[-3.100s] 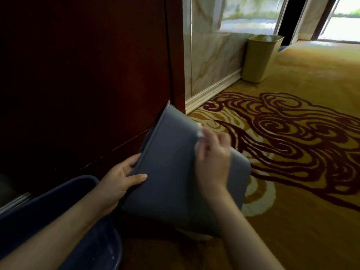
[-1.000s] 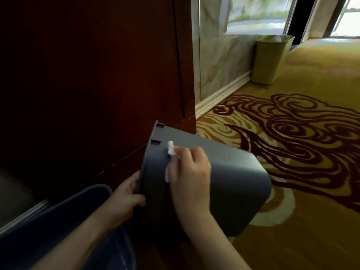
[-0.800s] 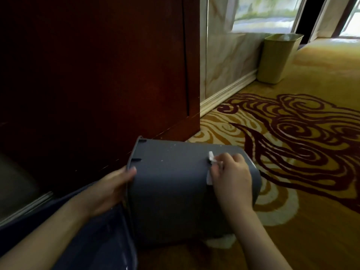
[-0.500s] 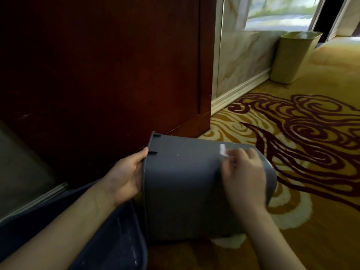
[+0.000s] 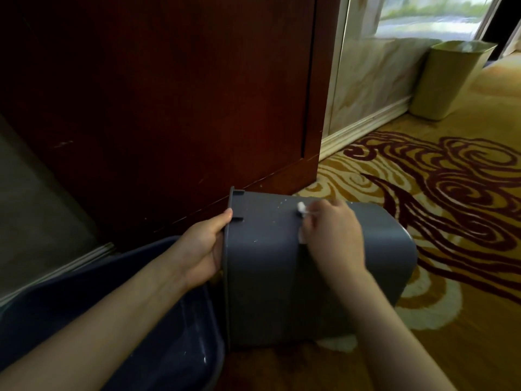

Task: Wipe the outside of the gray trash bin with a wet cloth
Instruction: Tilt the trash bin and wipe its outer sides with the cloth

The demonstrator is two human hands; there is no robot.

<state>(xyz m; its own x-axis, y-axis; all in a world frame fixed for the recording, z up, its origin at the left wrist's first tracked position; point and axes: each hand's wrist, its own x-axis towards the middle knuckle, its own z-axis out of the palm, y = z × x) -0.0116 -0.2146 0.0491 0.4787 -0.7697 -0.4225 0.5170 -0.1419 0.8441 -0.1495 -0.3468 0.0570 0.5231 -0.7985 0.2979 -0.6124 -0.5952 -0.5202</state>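
Observation:
The gray trash bin [image 5: 267,277] lies on its side on the carpet, its rim to the left and its base to the right. My left hand [image 5: 203,246] grips the rim, thumb over the edge. My right hand [image 5: 332,235] presses a small white cloth [image 5: 301,208] flat against the bin's upper side, near its middle. Most of the cloth is hidden under my fingers. Small white specks dot the bin's surface left of the cloth.
A dark blue basin [image 5: 127,320] sits at the lower left, touching the bin's rim. A dark red wooden panel [image 5: 169,94] stands behind. A tan waste bin [image 5: 448,80] stands by the marble wall at the far right. Patterned yellow carpet [image 5: 451,207] covers the floor.
My right hand has slid the cloth leftward from the bin's base end toward its middle. My left hand keeps hold of the rim. The view has shifted slightly.

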